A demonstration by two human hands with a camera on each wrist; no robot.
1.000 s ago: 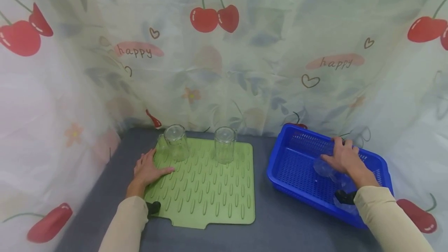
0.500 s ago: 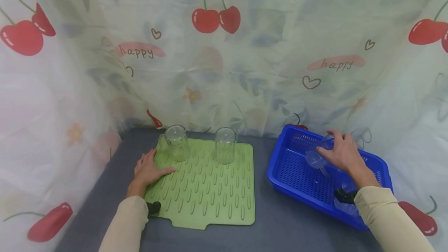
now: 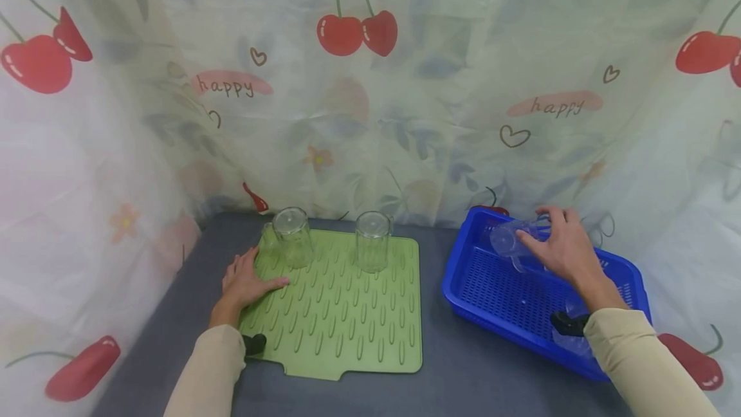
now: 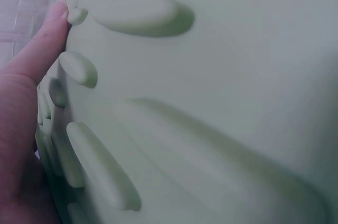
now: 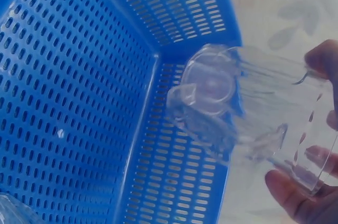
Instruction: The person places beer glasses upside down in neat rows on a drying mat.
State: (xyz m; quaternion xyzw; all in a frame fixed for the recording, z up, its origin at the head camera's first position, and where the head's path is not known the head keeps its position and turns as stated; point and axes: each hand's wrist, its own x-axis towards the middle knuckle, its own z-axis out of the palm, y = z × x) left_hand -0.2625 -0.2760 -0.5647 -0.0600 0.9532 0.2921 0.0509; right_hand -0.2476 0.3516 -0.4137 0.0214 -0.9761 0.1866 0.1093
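My right hand (image 3: 564,250) grips a clear glass mug (image 3: 512,238) by one end, tilted on its side over the blue basket (image 3: 480,320). In the right wrist view, the mug's handle (image 5: 198,123) points away from the fingers. At the left edge of the green ribbed drying mat (image 3: 341,314), my left hand (image 3: 246,282) rests with thumb and fingers spread apart. Two glass mugs stand upside down at the back of the mat, one at the left (image 3: 294,240) and one near the middle (image 3: 372,243).
More clear glassware (image 3: 570,340) lies in the basket's near right corner, partly hidden by the right wrist. A grey cloth (image 3: 440,365) covers the table. Behind and at both sides hangs a curtain (image 3: 422,114) with printed cherries.
My right hand has lifted the glass mug from the basket floor and turned it sideways, moving it up and left. The left hand and the two mugs on the mat stay put.
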